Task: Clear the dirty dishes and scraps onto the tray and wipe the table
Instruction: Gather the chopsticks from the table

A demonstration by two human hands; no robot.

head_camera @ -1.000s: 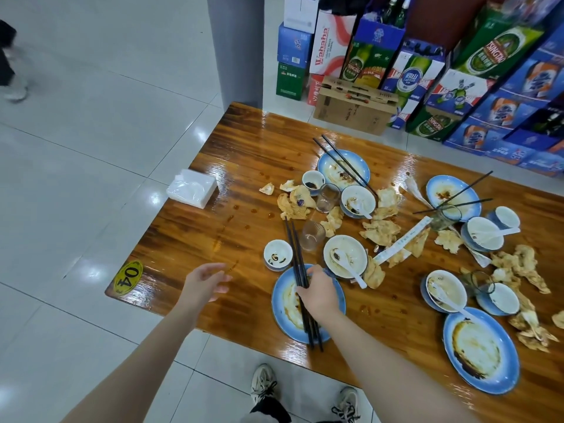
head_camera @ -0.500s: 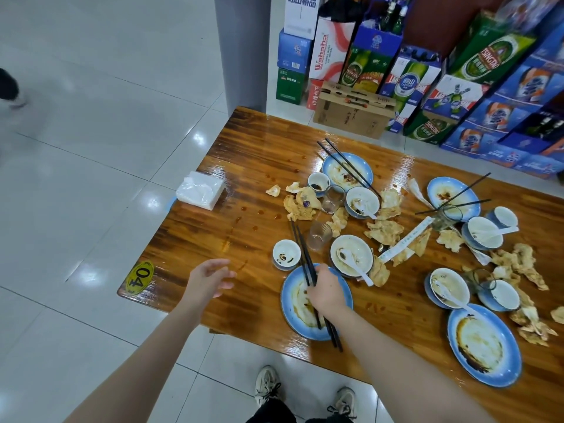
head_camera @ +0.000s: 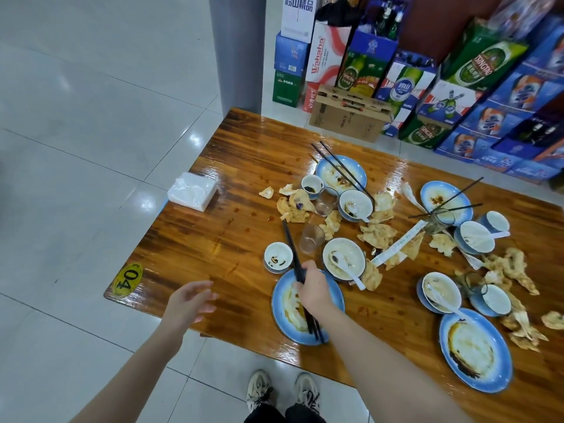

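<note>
We look down on a glossy wooden table [head_camera: 189, 248], its varnish dotted with reddish sauce spots. We take the blue plate [head_camera: 280, 319] at the table's near edge as our mark. Far to the left of the plate, at the table's corner, a yellow sticker [head_camera: 127, 279] reads 04. Beyond the plate and to its left, a wrapped tissue pack [head_camera: 193, 190] lies at the table's left edge. Pale shiny floor tiles [head_camera: 76, 148] spread out left of the plate. Well beyond the plate, a grey pillar [head_camera: 236, 50] rises beside stacked beer cartons [head_camera: 488, 96] and a brown cardboard box [head_camera: 348, 117]. On the floor nearer to us than the plate we see a pair of shoes [head_camera: 283, 392].

The plate has a blue rim and a pale centre smeared with brownish sauce. A pair of black chopsticks [head_camera: 291, 248] crosses it from past its far rim to its near rim. The right hand [head_camera: 314, 290], over the plate's middle, curls round the chopsticks about halfway along them. The left hand [head_camera: 189, 303] hovers left of the plate above the table's near edge, fingers loosely spread, holding nothing.

Just beyond the plate's far rim sit a small sauce dish [head_camera: 277, 256] on the left and a bowl [head_camera: 345, 261] with a white spoon on the right. A clear glass [head_camera: 311, 238] is between them, a little farther off. Crumpled brownish scraps [head_camera: 378, 235] lie beyond and to the right of the plate, among more bowls and plates.
</note>
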